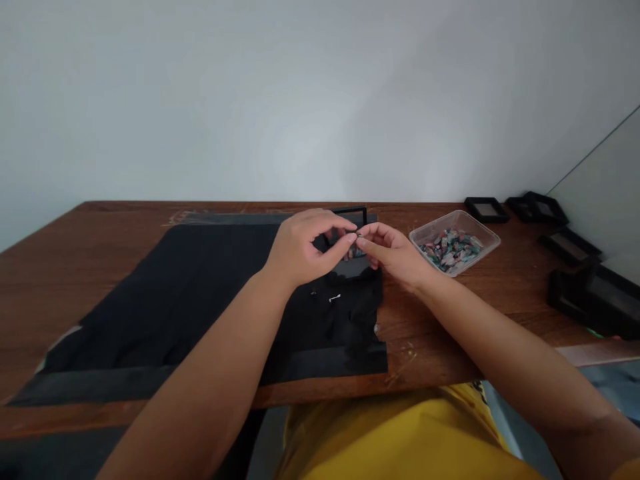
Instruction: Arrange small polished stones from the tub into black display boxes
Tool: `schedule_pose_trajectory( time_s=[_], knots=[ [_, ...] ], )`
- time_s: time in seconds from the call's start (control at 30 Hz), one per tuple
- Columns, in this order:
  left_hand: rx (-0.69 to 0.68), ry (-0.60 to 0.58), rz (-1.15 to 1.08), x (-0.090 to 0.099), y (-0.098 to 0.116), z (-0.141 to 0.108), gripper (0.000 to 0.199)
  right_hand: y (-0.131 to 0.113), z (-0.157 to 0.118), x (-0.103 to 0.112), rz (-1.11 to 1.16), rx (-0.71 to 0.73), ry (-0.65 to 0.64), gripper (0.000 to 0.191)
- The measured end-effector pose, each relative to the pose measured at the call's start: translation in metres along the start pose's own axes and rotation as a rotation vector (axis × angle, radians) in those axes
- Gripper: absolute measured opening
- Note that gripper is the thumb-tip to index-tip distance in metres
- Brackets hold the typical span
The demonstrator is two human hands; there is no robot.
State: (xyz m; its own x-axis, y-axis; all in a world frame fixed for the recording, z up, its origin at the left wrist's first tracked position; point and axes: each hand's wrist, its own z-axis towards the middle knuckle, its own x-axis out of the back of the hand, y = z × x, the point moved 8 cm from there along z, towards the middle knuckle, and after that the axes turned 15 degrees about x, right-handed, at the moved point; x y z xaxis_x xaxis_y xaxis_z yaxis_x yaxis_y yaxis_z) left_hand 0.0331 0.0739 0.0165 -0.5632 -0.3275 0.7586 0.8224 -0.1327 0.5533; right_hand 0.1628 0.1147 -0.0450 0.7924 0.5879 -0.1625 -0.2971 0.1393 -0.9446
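Two narrow pinches met

A broad black cloth mat (200,280) lay on the brown wooden table (45,267). Over its right part the left grip (303,245) arched, thumb and forefinger nearly meeting at a tiny dark piece (359,234). Below this grip, a small slim silvery metal piece (335,298) rested loose on the mat.

The tiny dark piece sat between both sets of fingertips, in front of a black rectangular frame (365,215). Its shape was too small to make out; it was probably light and stiff, easy to drop, and best taken by its edges with fingertips alone.

The right grip (395,253) pinched it from the other side, just as narrow, other fingers curled. Farther right, apart from it, stood a clear plastic rectangular tub (491,245) of small multicoloured pieces (453,250).
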Motion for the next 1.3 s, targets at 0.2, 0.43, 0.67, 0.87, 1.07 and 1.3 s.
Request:
schedule_pose_trajectory(
  time_s=[0.2, 0.43, 0.67, 0.87, 1.07, 1.3],
  knots=[
    [-0.021, -0.17, -0.029, -0.011, -0.004, 0.003, 0.044, 0.005, -0.005, -0.002, 0.198, -0.139, 0.047, 0.047],
    [0.005, -0.195, -0.007, -0.016, -0.008, 0.004, 0.045, 0.01, -0.006, -0.001, 0.245, -0.189, 0.045, 0.04],
    [-0.121, -0.145, -0.09, -0.013, -0.006, 0.001, 0.039, 0.014, -0.003, 0.001, 0.239, -0.168, 0.05, 0.049],
    [-0.121, -0.145, -0.087, -0.016, -0.009, 0.002, 0.042, 0.016, -0.003, 0.003, 0.208, -0.154, 0.046, 0.043],
    [-0.065, -0.171, -0.102, -0.017, -0.013, 0.005, 0.043, 0.016, -0.002, 0.003, 0.197, -0.148, 0.046, 0.039],
    [0.026, -0.202, -0.134, -0.015, -0.019, 0.007, 0.038, 0.018, -0.002, 0.004, 0.186, -0.159, 0.066, 0.034]
  ],
)
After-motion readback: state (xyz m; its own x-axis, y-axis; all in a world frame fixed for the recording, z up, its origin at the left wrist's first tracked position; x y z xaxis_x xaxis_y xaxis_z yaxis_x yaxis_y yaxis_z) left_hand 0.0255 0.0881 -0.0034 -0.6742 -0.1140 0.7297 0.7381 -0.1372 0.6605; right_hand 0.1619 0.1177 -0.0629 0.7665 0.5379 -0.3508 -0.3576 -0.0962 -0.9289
